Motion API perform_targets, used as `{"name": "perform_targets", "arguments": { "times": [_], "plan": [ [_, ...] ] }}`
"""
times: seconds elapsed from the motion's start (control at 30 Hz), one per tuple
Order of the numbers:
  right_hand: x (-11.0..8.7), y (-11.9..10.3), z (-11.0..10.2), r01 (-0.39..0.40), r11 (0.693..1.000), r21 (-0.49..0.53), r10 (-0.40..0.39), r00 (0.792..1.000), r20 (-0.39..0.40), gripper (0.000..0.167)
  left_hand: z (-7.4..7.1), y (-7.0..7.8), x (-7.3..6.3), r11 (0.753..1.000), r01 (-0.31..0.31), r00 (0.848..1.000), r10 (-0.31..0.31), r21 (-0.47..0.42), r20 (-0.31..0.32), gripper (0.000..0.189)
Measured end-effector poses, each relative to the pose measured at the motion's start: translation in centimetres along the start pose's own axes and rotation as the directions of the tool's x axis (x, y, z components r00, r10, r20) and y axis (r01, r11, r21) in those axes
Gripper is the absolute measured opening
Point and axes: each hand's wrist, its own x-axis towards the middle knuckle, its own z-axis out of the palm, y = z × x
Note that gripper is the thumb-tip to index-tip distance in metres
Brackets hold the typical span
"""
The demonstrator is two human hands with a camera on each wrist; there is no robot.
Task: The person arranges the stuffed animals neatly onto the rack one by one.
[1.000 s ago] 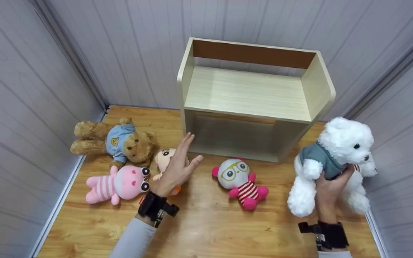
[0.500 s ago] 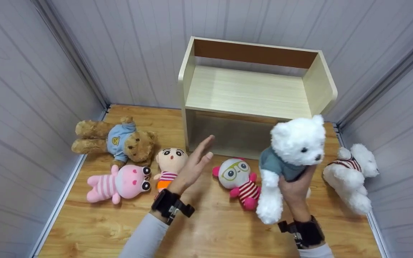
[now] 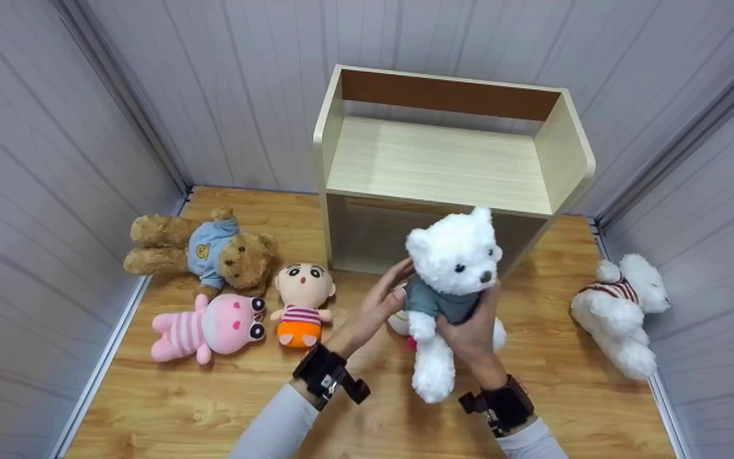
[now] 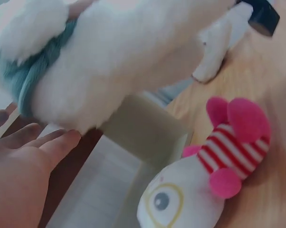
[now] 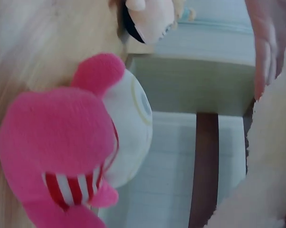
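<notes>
My right hand (image 3: 472,331) grips a white teddy bear (image 3: 453,258) in a grey-green shirt round its torso, held upright above the floor in front of the shelf. At the bear's other side is my left hand (image 3: 370,312), its fingers extended; in the left wrist view the left fingertips (image 4: 64,140) are at the white fur, and whether they press it I cannot tell. Below the bear lies a panda doll (image 5: 57,133) with pink limbs and a red-striped body, mostly hidden in the head view.
A pale two-tier shelf (image 3: 437,166) stands by the back wall. On the left lie a brown teddy bear (image 3: 239,258), a pink striped plush (image 3: 208,328) and a boy doll (image 3: 303,293) in orange shorts. Another white plush (image 3: 618,312) in a striped top rests by the right wall.
My right hand has carried the white teddy bear leftward from the right side to the middle, uncovering the other white plush. My left hand has moved right, up to the bear.
</notes>
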Motion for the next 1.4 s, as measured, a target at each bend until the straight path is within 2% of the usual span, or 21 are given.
{"name": "perform_targets", "arguments": {
  "times": [0.2,0.3,0.43,0.53,0.67,0.77,0.97,1.03,1.1,1.17,1.23,1.3,1.37,1.4],
  "plan": [
    [-0.3,-0.1,1.2,0.015,0.999,-0.037,-0.014,1.0,0.014,0.101,0.6,-0.1,-0.1,0.996,0.083,0.996,-0.082,0.017,-0.041,0.127],
    [-0.4,-0.1,1.6,0.019,0.998,-0.066,-0.017,0.999,0.033,0.102,0.8,-0.1,-0.1,0.993,0.115,0.992,-0.113,0.03,-0.05,0.134],
    [-0.7,-0.3,1.8,-0.033,0.993,-0.112,0.042,0.995,0.088,0.106,0.6,-0.1,-0.1,0.99,0.136,0.989,-0.132,0.044,-0.07,0.133],
    [-0.7,-0.3,1.9,-0.066,0.989,-0.134,0.087,0.985,0.152,0.111,0.4,-0.2,-0.1,0.989,0.139,0.987,-0.135,0.047,-0.086,0.124],
    [-0.4,-0.2,1.8,-0.052,0.989,-0.139,0.086,0.963,0.257,0.114,0.3,-0.2,0.0,0.99,0.132,0.984,-0.124,0.054,-0.131,0.102],
    [-0.1,0.0,1.5,-0.023,0.99,-0.141,0.07,0.938,0.34,0.118,0.2,-0.3,0.2,0.992,0.112,0.979,-0.1,0.062,-0.179,0.089],
    [0.1,0.3,0.7,0.075,0.991,-0.112,-0.013,0.881,0.473,0.122,-0.2,-0.5,0.4,0.994,0.061,0.962,-0.034,0.094,-0.272,0.079],
    [0.2,0.4,0.2,0.088,0.992,-0.089,-0.031,0.864,0.503,0.122,-0.5,-0.5,0.4,0.993,0.045,0.954,-0.009,0.114,-0.301,0.076],
    [0.3,0.4,-0.4,0.074,0.996,-0.057,-0.035,0.857,0.514,0.118,-0.8,-0.4,0.5,0.991,0.04,0.948,0.004,0.13,-0.32,0.075],
    [0.2,0.3,-0.9,0.01,1.0,-0.003,-0.007,0.875,0.483,0.106,-1.2,-0.3,0.5,0.99,0.04,0.944,0.007,0.134,-0.33,0.074],
    [0.0,0.1,-1.3,-0.059,0.997,0.044,0.036,0.915,0.402,0.085,-1.6,-0.2,0.5,0.99,0.045,0.945,0.002,0.136,-0.328,0.075],
    [-0.1,-0.1,-1.5,-0.112,0.99,0.086,0.083,0.954,0.288,0.062,-2.1,-0.2,0.5,0.991,0.055,0.948,-0.013,0.124,-0.318,0.076],
    [-0.1,-0.3,-1.4,-0.15,0.986,0.078,0.133,0.972,0.192,0.044,-2.6,-0.3,0.6,0.993,0.064,0.954,-0.032,0.099,-0.299,0.076],
    [0.0,-0.3,-1.4,-0.182,0.982,0.053,0.171,0.971,0.167,0.038,-2.9,-0.4,0.7,0.994,0.074,0.956,-0.048,0.082,-0.29,0.076]
  ]
}}
